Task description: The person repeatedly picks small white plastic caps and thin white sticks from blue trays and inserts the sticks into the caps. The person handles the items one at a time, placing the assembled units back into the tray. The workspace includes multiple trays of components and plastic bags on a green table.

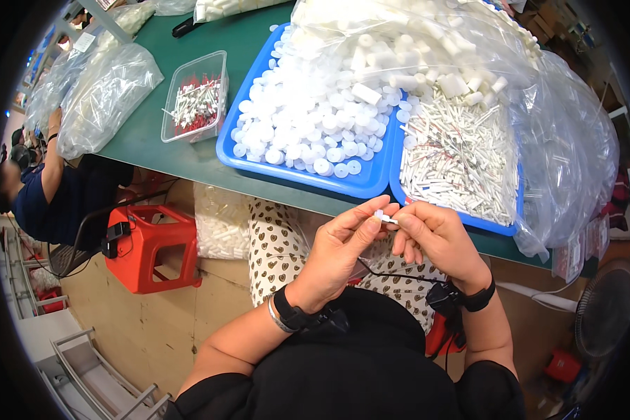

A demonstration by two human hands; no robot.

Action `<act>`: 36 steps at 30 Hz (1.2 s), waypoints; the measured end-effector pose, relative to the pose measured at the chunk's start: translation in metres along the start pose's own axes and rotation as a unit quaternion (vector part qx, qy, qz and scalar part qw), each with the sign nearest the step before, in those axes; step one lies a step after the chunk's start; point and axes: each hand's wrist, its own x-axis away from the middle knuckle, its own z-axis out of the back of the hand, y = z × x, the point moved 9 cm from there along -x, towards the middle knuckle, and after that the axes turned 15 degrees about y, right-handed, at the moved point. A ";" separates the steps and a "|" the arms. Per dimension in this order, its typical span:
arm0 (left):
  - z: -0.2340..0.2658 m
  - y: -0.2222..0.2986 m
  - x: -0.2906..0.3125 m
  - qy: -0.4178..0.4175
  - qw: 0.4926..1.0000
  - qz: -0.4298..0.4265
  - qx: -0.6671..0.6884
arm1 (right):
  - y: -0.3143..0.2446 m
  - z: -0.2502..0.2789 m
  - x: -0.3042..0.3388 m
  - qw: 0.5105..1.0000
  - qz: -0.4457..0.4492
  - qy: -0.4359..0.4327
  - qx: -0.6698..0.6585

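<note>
Close to the table's front edge, my left hand [331, 257] pinches a small white plastic piece [381, 215] between thumb and fingertips. My right hand [442, 239] meets it from the other side, its thumb and forefinger closed at the end of a thin white part [390, 220]. The fingertips hide how the two join. Just beyond my hands are a blue tray [241, 155] heaped with round translucent white plastic discs [304, 126] and, on its right, a second blue tray [480, 223] full of slim white stick-like parts [455, 164], some with reddish wires.
A clear plastic box [225, 70] with white and red parts stands left on the green table [150, 150]. A plastic bag of white cylinders [427, 56] overhangs both trays. Red stool [140, 245] and seated person [38, 196] are left; a fan [607, 308] stands right.
</note>
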 end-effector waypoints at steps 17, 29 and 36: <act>0.023 0.002 -0.005 0.071 0.997 0.005 0.014 | -0.108 -0.019 -0.117 0.691 0.419 0.248 0.534; 0.014 0.036 -0.003 0.022 0.994 -0.054 0.089 | -0.072 -0.008 -0.006 0.896 0.337 0.177 0.231; 0.015 0.007 0.000 0.028 0.998 -0.038 -0.035 | -0.048 -0.012 0.022 0.903 0.346 0.128 0.219</act>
